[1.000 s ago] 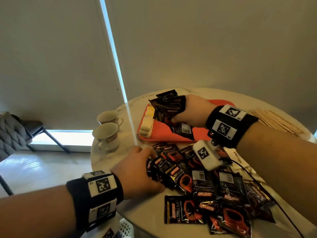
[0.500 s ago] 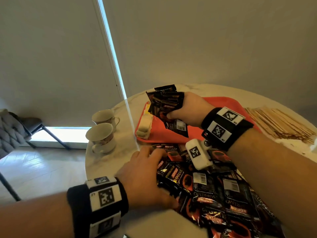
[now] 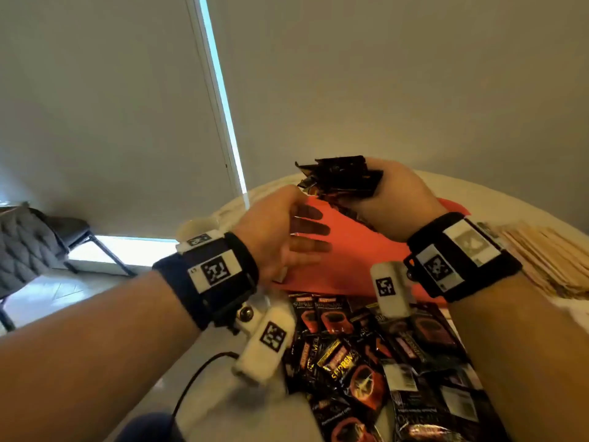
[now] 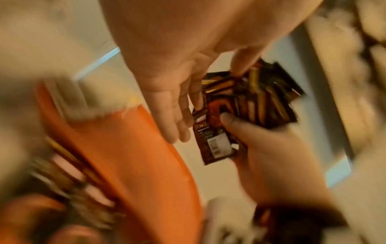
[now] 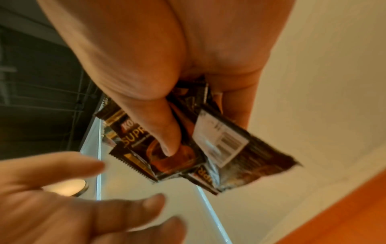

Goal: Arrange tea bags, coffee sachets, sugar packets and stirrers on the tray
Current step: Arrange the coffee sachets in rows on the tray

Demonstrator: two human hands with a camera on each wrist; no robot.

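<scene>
My right hand (image 3: 382,199) grips a fanned bundle of dark coffee sachets (image 3: 341,180) in the air above the far side of the orange tray (image 3: 353,263). In the right wrist view its thumb presses on the sachet bundle (image 5: 229,148). My left hand (image 3: 306,231) is raised over the tray's left part, fingers straight and spread, holding nothing. Its fingertips (image 4: 175,118) sit close beside the sachet bundle (image 4: 250,102); I cannot tell if they touch. A loose pile of coffee sachets (image 3: 366,362) lies on the table in front of the tray.
Wooden stirrers (image 3: 548,253) lie in a heap at the table's right. A white cup (image 3: 197,226) peeks out behind my left wrist. A grey chair (image 3: 28,247) stands on the floor to the left. A black cable (image 3: 197,374) runs under my left wrist.
My left hand has lifted off the sachet pile on the table and risen, empty, toward the bundle. My right hand has raised the bundle higher above the tray.
</scene>
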